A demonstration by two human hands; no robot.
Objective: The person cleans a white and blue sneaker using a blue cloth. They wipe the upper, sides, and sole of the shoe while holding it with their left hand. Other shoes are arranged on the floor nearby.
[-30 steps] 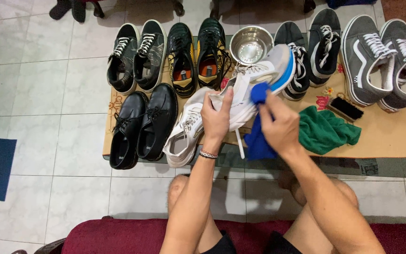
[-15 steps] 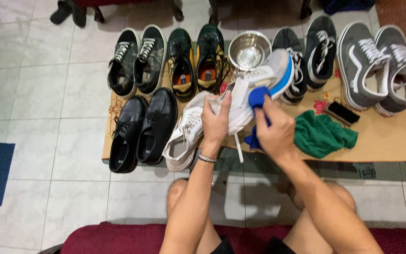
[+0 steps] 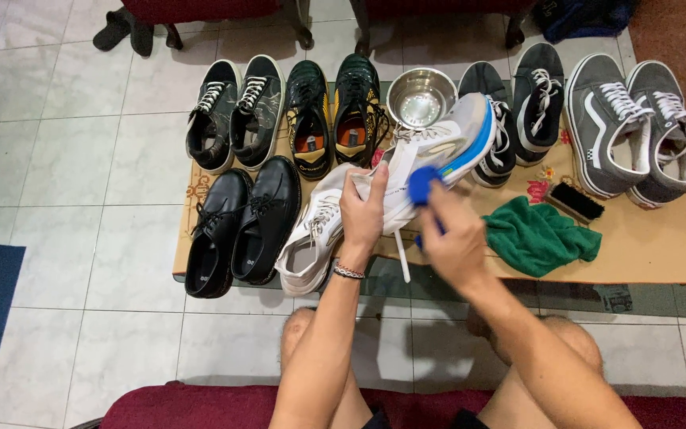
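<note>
Left hand (image 3: 361, 213) clenched around the white sneaker with blue sole (image 3: 437, 151), gripping at the heel/collar end, shoe lifted off the counter (image 3: 645, 246) and tilted, toe pointing up-right toward the steel bowl (image 3: 421, 97). Right hand (image 3: 456, 238) closed on a blue cloth (image 3: 422, 184), the wad pressed against the shoe's side just below the midsole. Its partner, a white sneaker (image 3: 311, 238), lies on the counter just under the left hand, loose lace hanging over the front edge. Handling judgement: the shoe looks light, one hand carries it fine; upper is soft mesh or knit that will dent under pressure, sole is the stiff part, so the heel counter or midsole is the firm place to hold, not the toe box. Laces dangle and could snag. Cloth is limp, bunches easily, needs a full-fist hold. Around: green cloth (image 3: 540, 237) crumpled just right of the right hand, small black brush (image 3: 575, 200) beside it, black leather shoes (image 3: 248, 226) left of the white pair, back row has dark canvas sneakers (image 3: 232, 111), green-and-yellow football boots (image 3: 333, 115), black sneakers (image 3: 518, 107), grey skate shoes (image 3: 637, 127) far right. Person seated, bare knees below the counter edge, tiled floor (image 3: 81, 159) around.
</note>
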